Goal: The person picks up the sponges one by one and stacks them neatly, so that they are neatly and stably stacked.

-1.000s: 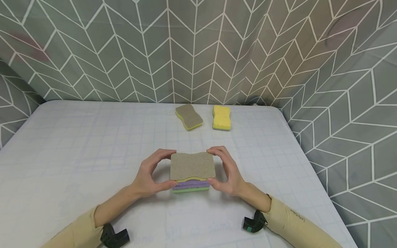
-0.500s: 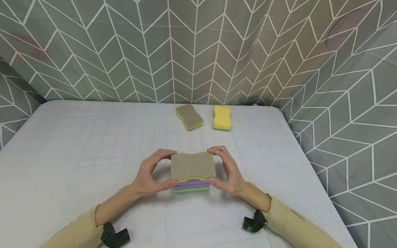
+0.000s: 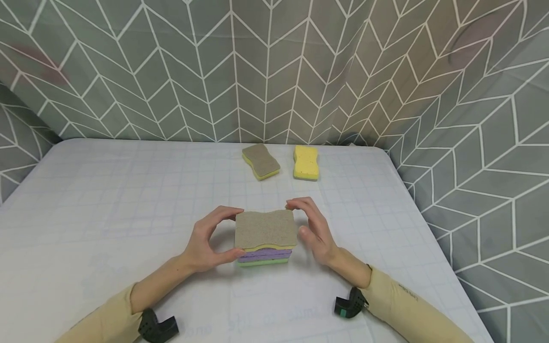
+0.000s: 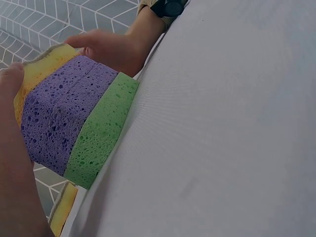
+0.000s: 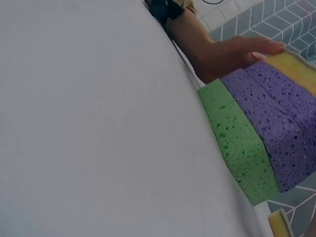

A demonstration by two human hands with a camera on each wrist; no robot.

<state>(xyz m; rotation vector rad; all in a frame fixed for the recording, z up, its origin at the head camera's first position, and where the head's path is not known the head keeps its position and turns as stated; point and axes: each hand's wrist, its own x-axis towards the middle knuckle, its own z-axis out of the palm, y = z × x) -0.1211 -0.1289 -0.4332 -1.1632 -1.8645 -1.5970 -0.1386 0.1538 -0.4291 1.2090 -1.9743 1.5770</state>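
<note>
A stack of sponges stands on the white table in front of me. On top lies a yellow sponge with its beige scouring side [image 3: 266,228] facing up. Below it are purple sponge layers [image 4: 64,108], and a green sponge [image 5: 242,143] forms the base. My left hand [image 3: 210,240] pinches the top sponge at its left end, thumb at the front corner and fingers at the back one. My right hand [image 3: 316,233] stands at the right end, its thumb apart from the sponge and its fingertips right by the back corner.
Toward the back edge lie two more sponges: one beige side up [image 3: 260,161], the other yellow side up [image 3: 306,163]. A grey patterned curtain [image 3: 253,71] hangs behind the white table [image 3: 128,190] and along its right side.
My right thumb has come away from the front corner of the top sponge, and the right hand has loosened slightly. The left hand and the stack stay where they were.
</note>
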